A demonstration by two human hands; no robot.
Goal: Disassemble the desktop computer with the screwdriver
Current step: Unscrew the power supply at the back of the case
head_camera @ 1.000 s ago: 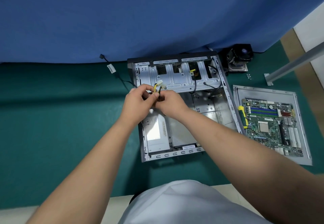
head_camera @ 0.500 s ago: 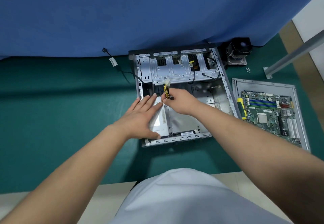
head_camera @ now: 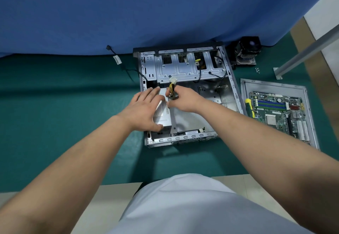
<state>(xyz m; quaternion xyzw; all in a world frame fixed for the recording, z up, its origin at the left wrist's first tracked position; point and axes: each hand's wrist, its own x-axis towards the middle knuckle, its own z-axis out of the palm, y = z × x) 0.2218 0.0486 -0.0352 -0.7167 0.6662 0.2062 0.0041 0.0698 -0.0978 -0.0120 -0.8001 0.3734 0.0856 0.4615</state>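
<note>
**Freeing the power supply from the case**

The open computer case (head_camera: 185, 94) lies on the green mat. The left hand (head_camera: 145, 109) rests flat, fingers straight, on the power supply (head_camera: 163, 116) in the near-left corner; the right hand (head_camera: 183, 100) pinches the yellow-black cable bundle (head_camera: 172, 88). Best to hold the cables clear while sliding the unit out. The screwdriver (head_camera: 249, 107) lies on the motherboard (head_camera: 278, 112), right of the case.

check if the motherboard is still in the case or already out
Out. The motherboard lies on a grey metal panel on the green mat, to the right of the open case, whose floor beside the right hand shows bare metal.
</note>
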